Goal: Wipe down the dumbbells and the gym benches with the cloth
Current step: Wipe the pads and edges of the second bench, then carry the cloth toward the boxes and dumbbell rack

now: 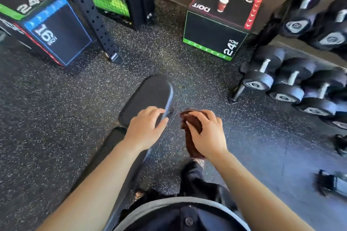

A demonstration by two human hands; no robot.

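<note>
Currently I am logging the cloth (191, 143) as a dark brown wad bunched in the right hand (208, 133), whose fingers and thumb are curling round its upper part while the loose end is hanging down below the palm. It is sitting off the right side of the bench, over the speckled floor (56, 118), and is not touching any pad. The bench seat pad (148, 95) is lying just beside it to the left, with a second, longer pad running back toward the body. The left hand (144, 127) is hovering at or resting on the seat pad's right edge, fingers loosely spread and holding nothing; I am not able to tell whether it is actually pressing on the vinyl. I am judging that the bench step is the one in hand, with the wiping stroke itself not under way at this instant. The next move is calling for the right hand to bring the cloth across onto the seat pad, flatten it against the surface, and sweep along the length, with the left hand perhaps steadying the edge. The dumbbells (289, 84) are sitting in rows on a rack (262, 30) well apart to the right. Farther out, a plyo box (217, 30) is carrying a cup (222, 4).
</note>
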